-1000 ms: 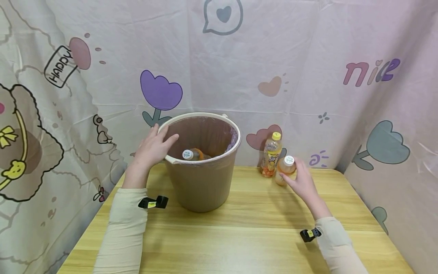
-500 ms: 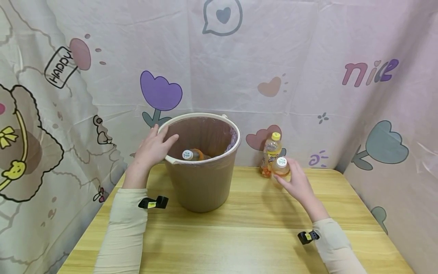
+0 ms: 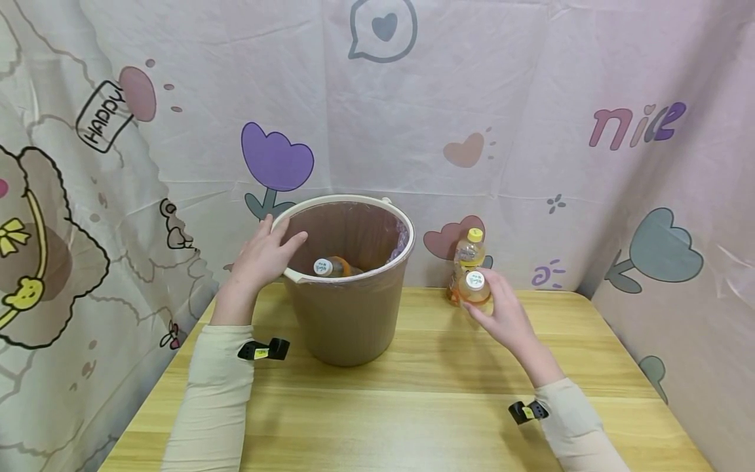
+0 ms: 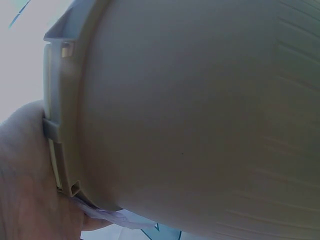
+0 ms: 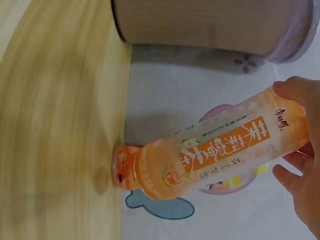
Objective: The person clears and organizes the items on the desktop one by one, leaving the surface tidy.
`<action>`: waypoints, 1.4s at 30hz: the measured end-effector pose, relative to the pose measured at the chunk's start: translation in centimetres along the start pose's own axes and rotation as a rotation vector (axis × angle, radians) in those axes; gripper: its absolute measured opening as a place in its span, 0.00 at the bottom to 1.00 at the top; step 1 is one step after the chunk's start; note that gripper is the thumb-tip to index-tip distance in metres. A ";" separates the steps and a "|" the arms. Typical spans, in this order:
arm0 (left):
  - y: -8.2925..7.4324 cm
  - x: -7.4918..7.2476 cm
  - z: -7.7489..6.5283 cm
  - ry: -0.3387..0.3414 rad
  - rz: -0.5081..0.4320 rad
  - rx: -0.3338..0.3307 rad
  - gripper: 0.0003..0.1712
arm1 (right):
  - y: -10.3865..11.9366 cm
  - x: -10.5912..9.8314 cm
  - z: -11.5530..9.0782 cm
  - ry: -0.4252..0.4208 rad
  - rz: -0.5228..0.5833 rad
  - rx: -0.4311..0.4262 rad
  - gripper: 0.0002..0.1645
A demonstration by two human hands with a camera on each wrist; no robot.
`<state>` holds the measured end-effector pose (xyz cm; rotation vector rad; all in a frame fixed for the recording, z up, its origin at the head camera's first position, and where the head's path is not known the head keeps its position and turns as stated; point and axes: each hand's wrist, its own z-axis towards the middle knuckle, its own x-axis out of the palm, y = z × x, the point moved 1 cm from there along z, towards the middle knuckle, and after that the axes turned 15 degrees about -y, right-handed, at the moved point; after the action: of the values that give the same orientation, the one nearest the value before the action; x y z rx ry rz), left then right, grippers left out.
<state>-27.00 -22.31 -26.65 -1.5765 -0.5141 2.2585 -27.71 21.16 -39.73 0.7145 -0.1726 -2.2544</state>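
Note:
My left hand rests on the pale rim of a brown trash bin, fingers spread over its left side. In the left wrist view the bin's outer wall fills most of the picture. My right hand grips a clear plastic drink bottle near its top, thumb on one side and fingers on the other. This bottle has a white cap and an orange label, and its base shows above the tabletop. Behind it stands a second bottle with a yellow cap, partly hidden.
Inside the bin lies another white-capped bottle, and a thin plastic liner shows at the rim. All of it is on a wood-grain table. A printed curtain hangs close behind the table.
My right hand has moved left with the white-capped bottle, which now overlaps the yellow-capped one in the head view. The left hand and the bin have kept their places.

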 end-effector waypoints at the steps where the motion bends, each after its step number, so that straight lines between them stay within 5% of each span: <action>1: 0.0 0.0 0.0 0.000 0.000 0.000 0.47 | 0.2 0.0 0.1 -0.005 0.005 -0.013 0.45; 16: 0.0 -0.1 0.1 -0.003 -0.007 -0.004 0.47 | 2.2 -0.1 1.5 -0.069 0.042 -0.159 0.47; 42: 0.1 0.1 0.1 -0.007 -0.008 -0.013 0.47 | 5.9 -1.1 5.9 -0.123 0.105 -0.291 0.46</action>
<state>-27.11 -22.35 -26.76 -1.5712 -0.5370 2.2599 -26.58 17.27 -32.41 0.4045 0.0575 -2.1630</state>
